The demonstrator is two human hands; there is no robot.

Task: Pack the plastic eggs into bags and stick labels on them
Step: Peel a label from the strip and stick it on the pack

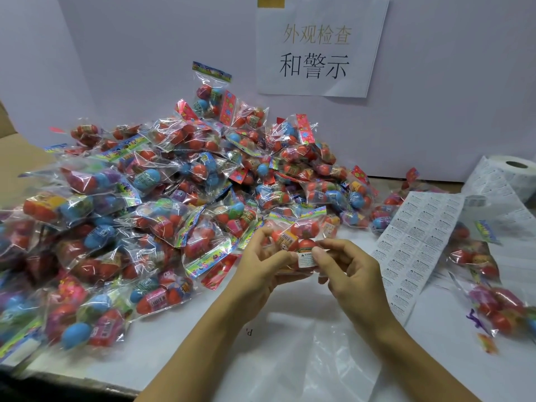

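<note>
Lying heaped across the bench [290,338], a large pile of filled bags [162,198] awaiting labels from the label sheet [417,250], and being gripped by left hand [261,268] fingers, one clear bag of red eggs [293,237], with right hand [348,271] fingers pinching a warning label [306,259] onto it.
</note>
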